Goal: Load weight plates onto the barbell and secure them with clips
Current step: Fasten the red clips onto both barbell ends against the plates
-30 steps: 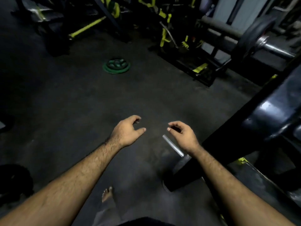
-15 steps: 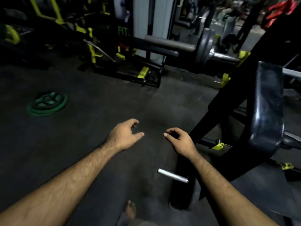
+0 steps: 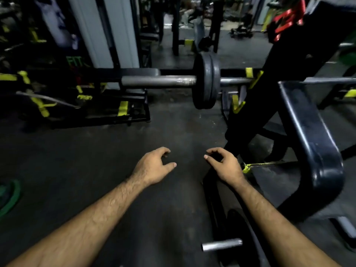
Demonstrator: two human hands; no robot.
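Barbell (image 3: 159, 81) with plates (image 3: 206, 81) is now brought into upper centre; both hands (image 3: 154, 167) (image 3: 224, 165) kept empty, fingers loosely curled.

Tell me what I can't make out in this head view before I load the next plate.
- Clips: none can be made out on the barbell; the black plates hide its collar.
- Green plate: cut off by the left edge.
- Lower bar end: its inner part is hidden by a dark plate and the right forearm.
- Background: blurred and dim.
- Left hand and right hand: hold nothing.
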